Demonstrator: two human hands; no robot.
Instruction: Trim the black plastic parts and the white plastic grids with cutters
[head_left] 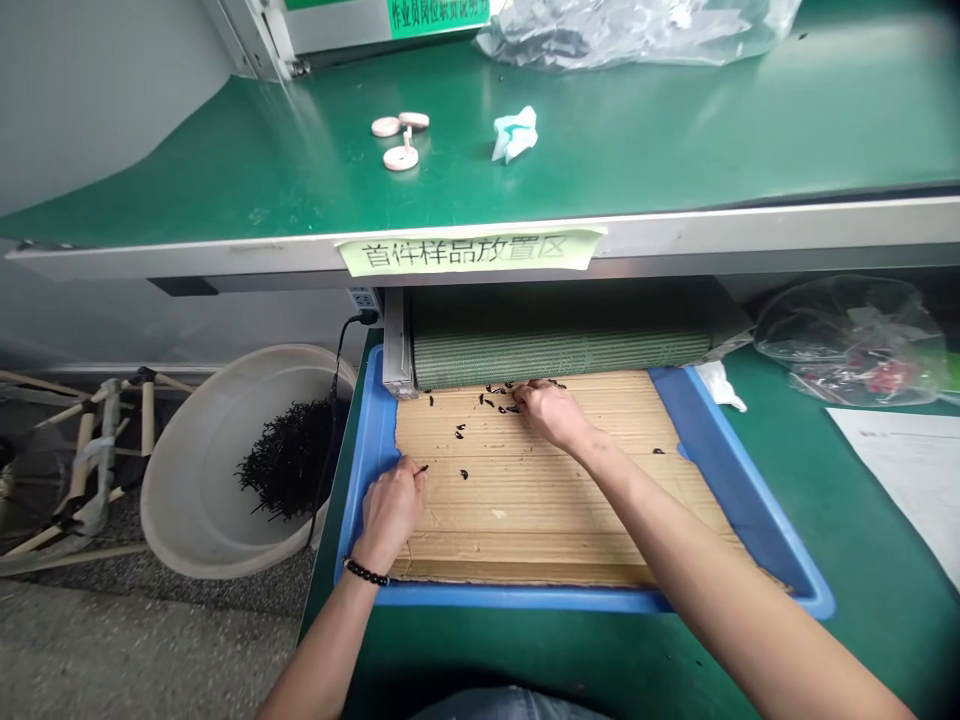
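Small black pieces point(460, 432) lie scattered on a cardboard sheet point(525, 520) that lines a blue tray point(750, 500). At the cardboard's left side, my left hand point(394, 505) is closed, and a small black piece point(421, 469) sticks out at its fingertips. My right hand point(551, 412) reaches to the far side, fingers pinched down among several of the pieces, just in front of the green ribbed conveyor belt point(555, 355). Whatever is between the right fingertips is hidden or too small to make out.
A large white tub point(202, 500) of thin black pieces point(289, 460) stands left of the table, with a black cable point(335, 400) hanging over it. Above the belt runs a green shelf point(262, 180) with pink discs point(400, 158). A clear plastic bag point(855, 340) and paper point(900, 470) lie at right.
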